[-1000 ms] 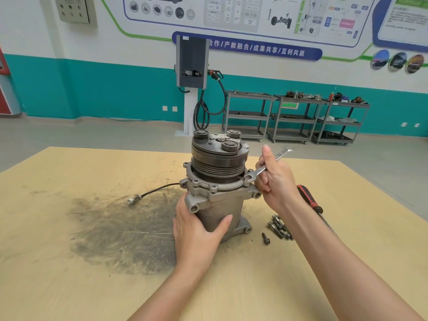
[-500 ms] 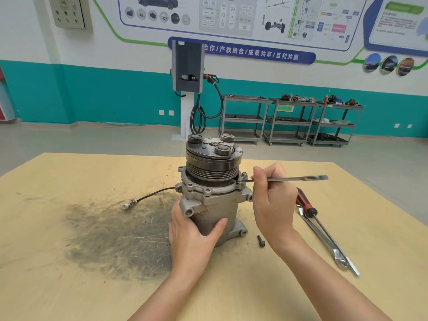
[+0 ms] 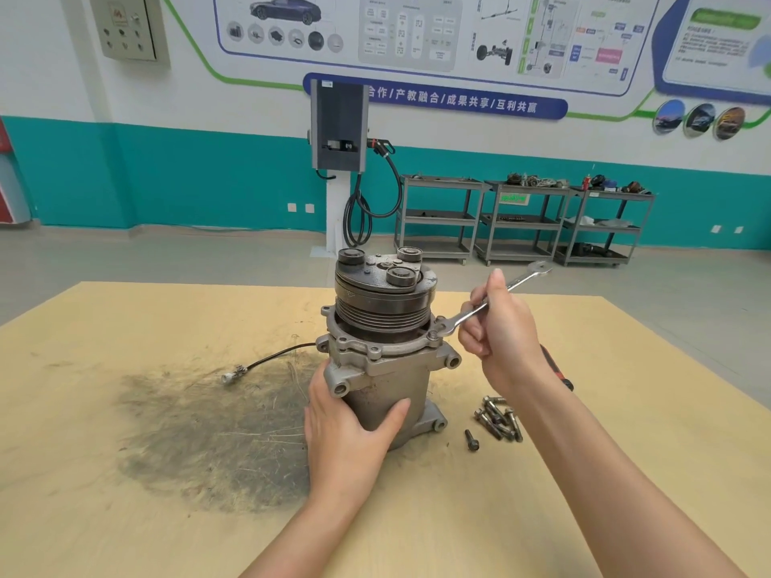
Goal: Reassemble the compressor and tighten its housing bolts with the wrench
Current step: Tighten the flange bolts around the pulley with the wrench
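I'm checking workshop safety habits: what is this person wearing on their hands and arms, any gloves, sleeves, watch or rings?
Nothing shows on either. The left hand and right hand are bare, without gloves, and no rings or markings are visible. Both forearms are uncovered as far as the bottom edge of the picture, with no sleeve, watch or wristband in view.

You're in an auto training workshop: car-systems wall posters (image 3: 409,31), EV charger post (image 3: 338,127) w/ cable, steel parts carts (image 3: 521,219) along teal wall, grease-stained wooden bench (image 3: 125,473).
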`<state>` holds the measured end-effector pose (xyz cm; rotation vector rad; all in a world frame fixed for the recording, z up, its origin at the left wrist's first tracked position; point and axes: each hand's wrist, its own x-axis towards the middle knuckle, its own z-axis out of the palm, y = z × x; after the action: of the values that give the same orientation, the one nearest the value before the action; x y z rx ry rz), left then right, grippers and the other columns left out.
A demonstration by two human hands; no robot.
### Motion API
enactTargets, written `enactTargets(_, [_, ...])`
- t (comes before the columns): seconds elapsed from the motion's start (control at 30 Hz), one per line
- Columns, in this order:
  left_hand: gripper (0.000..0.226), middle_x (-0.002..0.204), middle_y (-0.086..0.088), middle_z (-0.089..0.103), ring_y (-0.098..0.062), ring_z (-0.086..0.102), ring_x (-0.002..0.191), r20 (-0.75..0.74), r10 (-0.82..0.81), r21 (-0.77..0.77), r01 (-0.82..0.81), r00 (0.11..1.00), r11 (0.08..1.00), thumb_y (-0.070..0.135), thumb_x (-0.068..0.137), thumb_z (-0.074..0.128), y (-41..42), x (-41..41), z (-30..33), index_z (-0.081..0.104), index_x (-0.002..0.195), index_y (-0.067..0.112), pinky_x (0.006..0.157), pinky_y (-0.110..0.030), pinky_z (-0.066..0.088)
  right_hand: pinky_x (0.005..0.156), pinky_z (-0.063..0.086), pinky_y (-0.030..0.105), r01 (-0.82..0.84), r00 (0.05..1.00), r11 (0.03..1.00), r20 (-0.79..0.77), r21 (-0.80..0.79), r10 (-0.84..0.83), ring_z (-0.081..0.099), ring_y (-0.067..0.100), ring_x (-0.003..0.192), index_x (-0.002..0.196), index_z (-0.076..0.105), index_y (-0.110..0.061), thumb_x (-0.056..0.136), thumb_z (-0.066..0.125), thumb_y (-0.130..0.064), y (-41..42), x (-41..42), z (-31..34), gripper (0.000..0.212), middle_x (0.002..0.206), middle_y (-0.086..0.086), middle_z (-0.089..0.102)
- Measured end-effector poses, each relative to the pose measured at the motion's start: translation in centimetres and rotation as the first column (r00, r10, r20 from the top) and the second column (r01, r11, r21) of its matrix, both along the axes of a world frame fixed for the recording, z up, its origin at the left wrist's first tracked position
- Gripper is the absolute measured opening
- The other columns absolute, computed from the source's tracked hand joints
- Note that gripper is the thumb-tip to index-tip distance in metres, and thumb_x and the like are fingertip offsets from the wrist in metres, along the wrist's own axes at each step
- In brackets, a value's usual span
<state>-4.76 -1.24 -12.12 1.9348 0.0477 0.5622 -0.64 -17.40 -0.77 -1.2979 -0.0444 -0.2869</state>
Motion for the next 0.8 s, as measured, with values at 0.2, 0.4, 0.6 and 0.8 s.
enactTargets(0.2, [0.099, 0.143, 0.003, 0.037, -0.021, 0.037, 0.137, 0.0, -0.011, 0.004, 0.011, 1.0, 1.0, 0.061, 0.065, 0.071, 0.0, -0.1, 0.0, 0.032, 0.146, 0.018, 0.114, -0.051, 0.033, 0.034, 0.025, 0.018, -0.114, 0.989, 0.993, -0.098, -0.014, 0.112, 0.03, 0.01, 0.037, 0.079, 0.045, -0.013, 0.106, 0.032, -0.042, 0.1, 0.7, -0.5, 0.041, 0.047, -0.001, 0.038])
enactTargets(0.4, [0.1, 0.143, 0.003, 0.037, -0.02, 0.037, 0.138, 0.001, -0.016, 0.002, 0.016, 1.0, 1.0, 0.061, 0.065, 0.07, 0.1, -0.1, 0.0, 0.032, 0.146, 0.018, 0.114, -0.05, 0.033, 0.032, 0.022, 0.016, -0.255, 0.956, 0.966, -0.162, -0.037, 0.246, 0.027, 0.008, 0.034, 0.078, 0.045, -0.014, 0.106, 0.032, -0.042, -0.3, 1.7, 0.1, 0.041, 0.045, -0.002, 0.034])
enactTargets(0.6, [0.099, 0.143, 0.002, 0.038, -0.021, 0.037, 0.138, 0.003, -0.008, 0.012, 0.008, 1.0, 1.0, 0.061, 0.065, 0.07, 0.0, 0.0, 0.0, 0.033, 0.145, 0.017, 0.114, -0.05, 0.033, 0.034, 0.018, 0.018, -0.35, 0.926, 0.928, -0.2, -0.126, 0.322, 0.023, 0.007, 0.032, 0.078, 0.047, -0.014, 0.106, 0.032, -0.039, -0.5, 2.4, 0.5, 0.04, 0.042, -0.005, 0.031])
enactTargets(0.8, [0.099, 0.143, 0.002, 0.038, -0.02, 0.037, 0.138, 0.011, -0.008, 0.006, 0.008, 1.0, 1.0, 0.061, 0.065, 0.071, 0.0, 0.0, -0.1, 0.033, 0.145, 0.017, 0.115, -0.05, 0.031, 0.037, 0.017, 0.019, -0.286, 0.949, 0.945, -0.182, -0.159, 0.256, 0.023, 0.007, 0.032, 0.077, 0.048, -0.014, 0.106, 0.036, -0.036, 0.0, 2.5, 0.4, 0.038, 0.04, -0.005, 0.032])
